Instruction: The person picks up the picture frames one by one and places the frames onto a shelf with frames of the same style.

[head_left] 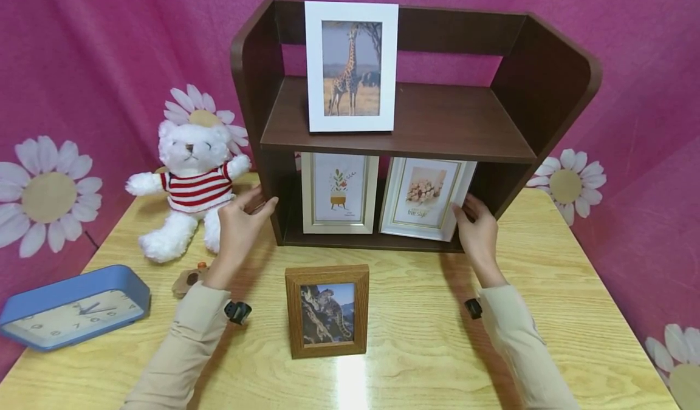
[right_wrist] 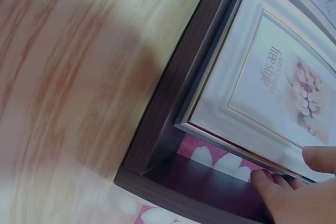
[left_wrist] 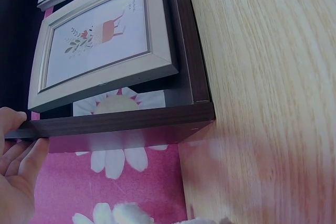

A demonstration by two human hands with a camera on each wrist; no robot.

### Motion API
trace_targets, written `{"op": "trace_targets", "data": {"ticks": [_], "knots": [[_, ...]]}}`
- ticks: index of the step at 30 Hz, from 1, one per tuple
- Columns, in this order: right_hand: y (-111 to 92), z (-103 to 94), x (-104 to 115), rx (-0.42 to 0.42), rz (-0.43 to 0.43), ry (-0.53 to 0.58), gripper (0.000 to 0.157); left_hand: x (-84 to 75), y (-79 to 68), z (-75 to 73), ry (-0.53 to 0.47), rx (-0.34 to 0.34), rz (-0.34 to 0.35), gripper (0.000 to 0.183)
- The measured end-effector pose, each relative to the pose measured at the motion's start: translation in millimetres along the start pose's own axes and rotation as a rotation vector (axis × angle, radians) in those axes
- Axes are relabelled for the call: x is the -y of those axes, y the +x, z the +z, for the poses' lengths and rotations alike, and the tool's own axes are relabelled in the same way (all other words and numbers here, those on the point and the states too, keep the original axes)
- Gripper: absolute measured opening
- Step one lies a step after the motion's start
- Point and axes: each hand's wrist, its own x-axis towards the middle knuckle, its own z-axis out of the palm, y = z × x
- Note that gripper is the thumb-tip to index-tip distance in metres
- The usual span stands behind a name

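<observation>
My left hand [head_left: 243, 222] grips the left side panel of a dark brown two-tier shelf [head_left: 465, 121]. In the left wrist view its thumb lies on one face of that panel [left_wrist: 121, 120], fingers on the other. My right hand [head_left: 478, 231] holds the right edge of a white picture frame [head_left: 389, 215] with a "free style" print, which leans slightly tilted on the lower tier. The right wrist view shows my thumb over the front of this frame [right_wrist: 215, 111] and fingers behind its edge. Left of it stands a champagne-coloured frame [head_left: 308, 197] with a potted-plant print.
A white frame with a giraffe picture [head_left: 350, 70] stands on the upper tier. On the table [head_left: 415, 349] are a wooden frame with a leopard picture [head_left: 328, 316], a blue clock [head_left: 76, 307], a white teddy bear [head_left: 191, 185] and a small brown toy [head_left: 188, 279].
</observation>
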Motion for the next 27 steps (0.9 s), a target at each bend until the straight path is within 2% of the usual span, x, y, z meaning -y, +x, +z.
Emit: {"op": "trace_targets", "data": {"ticks": [9, 21, 27], "knots": [[-8, -8.5, 2, 0.028, -0.005, 0.015, 0.042, 0.2, -0.7, 0.6, -0.011, 0.006, -0.015, 0.026], [-18, -18.9, 11, 0.031, -0.031, 0.018, 0.038, -1.0, -0.3, 0.0, 0.005, -0.003, -0.002, 0.026], [-23, -21.3, 13, 0.021, -0.036, 0.035, 0.035, -1.5, -0.2, -0.1, -0.016, 0.007, -0.018, 0.026]]}}
